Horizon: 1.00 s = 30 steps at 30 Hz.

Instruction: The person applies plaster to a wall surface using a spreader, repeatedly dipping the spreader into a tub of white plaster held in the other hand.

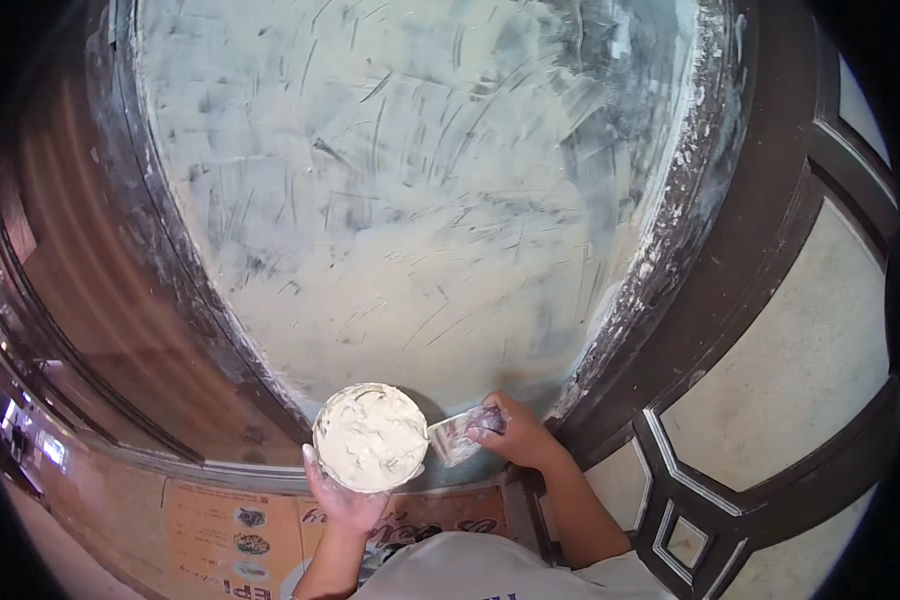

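Your left hand [345, 500] cups a round tub [371, 437] from below, fingers closed around it; the tub is full of pale putty [370, 440]. Your right hand [518, 436] is clamped on a putty knife [457, 437], just right of the tub, against the coated wall panel [410, 200]. A dark frame [690, 250] borders the panel.

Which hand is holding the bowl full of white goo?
The left hand holds the round bowl of creamy white paste from underneath. The right hand instead grips a flat scraper against the pale smeared panel.
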### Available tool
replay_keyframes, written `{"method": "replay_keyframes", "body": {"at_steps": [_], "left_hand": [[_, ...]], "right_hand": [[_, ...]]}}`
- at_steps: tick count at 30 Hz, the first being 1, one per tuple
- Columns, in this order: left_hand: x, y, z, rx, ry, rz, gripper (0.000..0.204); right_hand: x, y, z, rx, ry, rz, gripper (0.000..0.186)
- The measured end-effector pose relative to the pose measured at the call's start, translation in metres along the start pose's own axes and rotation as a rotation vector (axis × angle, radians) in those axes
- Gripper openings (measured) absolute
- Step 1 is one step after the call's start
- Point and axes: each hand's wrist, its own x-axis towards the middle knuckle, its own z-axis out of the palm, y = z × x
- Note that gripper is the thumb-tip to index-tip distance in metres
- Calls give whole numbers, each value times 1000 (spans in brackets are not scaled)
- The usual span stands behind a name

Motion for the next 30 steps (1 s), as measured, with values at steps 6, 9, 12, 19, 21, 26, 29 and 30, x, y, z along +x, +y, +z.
{"method": "replay_keyframes", "body": {"at_steps": [6,9,12,19,21,26,29,30], "left_hand": [[4,-6,-4,222,-69,-32,91],[5,-8,-1,175,-87,-38,90],[1,-4,4,257,-77,22,89],[-4,6,6,285,-62,118,88],[-7,13,4,304,-61,116,89],[-13,19,9,196,-56,115,90],[-18,25,17,286,-88,99,90],[-19,28,18,295,-71,113,89]], "right_hand": [[8,16,-44,169,342,97,42],[20,-2,-76,164,433,-119,42],[39,-59,-106,-75,411,-157,43],[76,-134,-146,-592,549,-366,48],[87,-138,-140,-783,510,-446,48],[101,-144,-146,-901,523,-449,44],[93,-158,-176,-754,817,-291,44],[89,-161,-177,-758,816,-293,44]]}}
